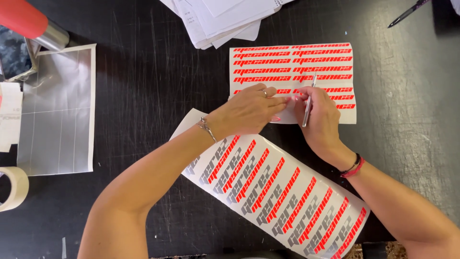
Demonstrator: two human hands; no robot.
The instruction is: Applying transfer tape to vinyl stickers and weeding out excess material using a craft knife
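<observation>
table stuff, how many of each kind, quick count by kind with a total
sticker sheets with red lettering: 2 (upper sheet under both hands, lower sheet near the arms)
silver sheet: 1
paper stack: 1
tape roll: 1
pens or blades: 2 (slim tool in the right hand, pen at the far edge)
total: 7

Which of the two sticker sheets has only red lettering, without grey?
The upper sticker sheet, under both hands. The lower sticker sheet, lying diagonally near the forearms, alternates grey and red lettering.

Black scratched table (143,96) bears sticker sheets (292,62), paper stack (225,19), tape roll (12,187), pen (407,13).
</observation>
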